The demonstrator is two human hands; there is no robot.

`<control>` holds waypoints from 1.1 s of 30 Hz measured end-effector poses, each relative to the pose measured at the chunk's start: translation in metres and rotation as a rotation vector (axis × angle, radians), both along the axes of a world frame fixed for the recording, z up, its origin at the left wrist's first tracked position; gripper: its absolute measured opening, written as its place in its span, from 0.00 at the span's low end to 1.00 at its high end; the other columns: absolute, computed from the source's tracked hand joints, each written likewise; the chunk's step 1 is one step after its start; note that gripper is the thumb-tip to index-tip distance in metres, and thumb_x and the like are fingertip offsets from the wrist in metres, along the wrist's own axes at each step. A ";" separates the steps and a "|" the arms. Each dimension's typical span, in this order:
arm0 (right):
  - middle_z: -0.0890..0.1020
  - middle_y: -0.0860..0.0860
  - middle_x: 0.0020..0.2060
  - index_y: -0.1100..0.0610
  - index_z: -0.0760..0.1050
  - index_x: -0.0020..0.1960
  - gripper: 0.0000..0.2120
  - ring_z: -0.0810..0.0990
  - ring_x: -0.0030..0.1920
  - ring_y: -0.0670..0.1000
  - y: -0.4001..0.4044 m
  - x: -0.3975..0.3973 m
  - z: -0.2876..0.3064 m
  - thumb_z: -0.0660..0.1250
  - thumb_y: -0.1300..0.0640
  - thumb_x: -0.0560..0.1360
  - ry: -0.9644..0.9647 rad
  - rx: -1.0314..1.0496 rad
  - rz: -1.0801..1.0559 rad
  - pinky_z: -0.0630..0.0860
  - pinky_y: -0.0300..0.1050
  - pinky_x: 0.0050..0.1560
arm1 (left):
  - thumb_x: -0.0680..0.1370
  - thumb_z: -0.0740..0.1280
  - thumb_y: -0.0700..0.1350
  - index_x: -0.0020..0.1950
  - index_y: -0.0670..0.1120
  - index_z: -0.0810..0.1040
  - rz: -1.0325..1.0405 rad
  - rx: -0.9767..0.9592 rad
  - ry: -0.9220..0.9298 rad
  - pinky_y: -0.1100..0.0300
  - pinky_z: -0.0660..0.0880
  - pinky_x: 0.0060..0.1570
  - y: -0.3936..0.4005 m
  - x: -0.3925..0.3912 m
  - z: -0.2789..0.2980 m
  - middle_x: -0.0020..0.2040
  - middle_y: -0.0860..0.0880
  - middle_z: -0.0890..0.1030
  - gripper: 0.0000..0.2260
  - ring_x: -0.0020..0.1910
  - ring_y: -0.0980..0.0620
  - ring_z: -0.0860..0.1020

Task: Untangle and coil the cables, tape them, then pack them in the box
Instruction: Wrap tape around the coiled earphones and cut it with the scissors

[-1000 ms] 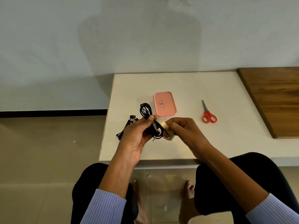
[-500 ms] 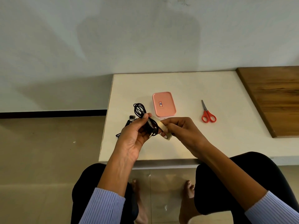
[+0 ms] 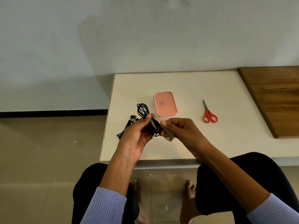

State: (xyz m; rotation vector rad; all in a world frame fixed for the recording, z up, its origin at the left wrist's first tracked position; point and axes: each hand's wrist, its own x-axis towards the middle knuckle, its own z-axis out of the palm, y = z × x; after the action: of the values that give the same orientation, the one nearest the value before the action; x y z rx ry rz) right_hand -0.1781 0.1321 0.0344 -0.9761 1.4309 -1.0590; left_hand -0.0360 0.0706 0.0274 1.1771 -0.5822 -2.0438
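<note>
Fingers of the left hand [image 3: 137,135] curl around a coiled black cable with a thin round rubbery sheath [image 3: 143,110], thumb and forefinger pinching the bundle above the near part of the table. One loop of the coil stands out above the fingertips; a small metal plug at the lower end of the bundle projects below the palm. The right hand [image 3: 181,131] grips a roll of pale beige tape [image 3: 168,135], thumb on the outer face, the roll held on edge and touching the cable bundle. Whether a free strip of tape already lies on the cable cannot be told.

Just left of the left hand, a second thin black cable ending in an earbud-like tip [image 3: 129,123] lies loose on the table, partly hidden behind the hand. Directly beyond the hands stands a pink rectangular plastic box with rounded corners [image 3: 165,104], lid on, smooth and matte. A small white label with red and blue marking sits at the centre of the lid; its characters are too small to read. Right of the box, well apart, lies a pair of scissors with red plastic loop handles and grey metal blades [image 3: 209,114], blades pointing away from the person. The flat cream-white table with a smooth top [image 3: 218,143] adjoins a dark brown wood-grain board [image 3: 275,97] at its right edge.
</note>
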 end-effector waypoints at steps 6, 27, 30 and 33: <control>0.85 0.54 0.43 0.58 0.82 0.51 0.10 0.81 0.45 0.48 0.001 -0.007 0.003 0.63 0.58 0.78 -0.035 -0.012 0.128 0.76 0.43 0.54 | 0.74 0.68 0.40 0.46 0.39 0.81 0.031 0.026 0.014 0.50 0.81 0.46 -0.004 0.004 0.001 0.41 0.43 0.83 0.05 0.44 0.46 0.82; 0.82 0.60 0.51 0.65 0.74 0.57 0.17 0.85 0.46 0.54 0.006 -0.001 0.007 0.70 0.55 0.73 -0.543 0.292 -0.390 0.82 0.47 0.46 | 0.76 0.66 0.40 0.47 0.42 0.81 0.050 -0.045 0.041 0.62 0.80 0.37 0.021 -0.002 0.005 0.42 0.46 0.83 0.05 0.45 0.50 0.81; 0.83 0.61 0.49 0.66 0.76 0.54 0.09 0.84 0.47 0.54 0.006 -0.007 0.009 0.66 0.64 0.75 -0.667 0.205 -0.503 0.82 0.45 0.48 | 0.76 0.66 0.40 0.49 0.42 0.81 -0.101 -0.038 -0.046 0.60 0.80 0.42 0.024 0.000 0.006 0.45 0.44 0.84 0.06 0.50 0.46 0.81; 0.84 0.59 0.46 0.64 0.75 0.52 0.07 0.84 0.45 0.53 0.005 -0.014 0.011 0.65 0.66 0.74 -0.458 0.134 -0.454 0.81 0.45 0.48 | 0.76 0.66 0.41 0.48 0.42 0.83 -0.247 -0.197 -0.242 0.61 0.79 0.41 0.021 0.010 0.010 0.44 0.45 0.85 0.06 0.47 0.48 0.82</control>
State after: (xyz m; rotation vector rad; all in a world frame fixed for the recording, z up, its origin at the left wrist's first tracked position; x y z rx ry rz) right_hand -0.1921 0.1366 0.0450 -0.2790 1.3378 -1.3882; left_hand -0.0265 0.0919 0.0373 1.2939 -1.0681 -1.9998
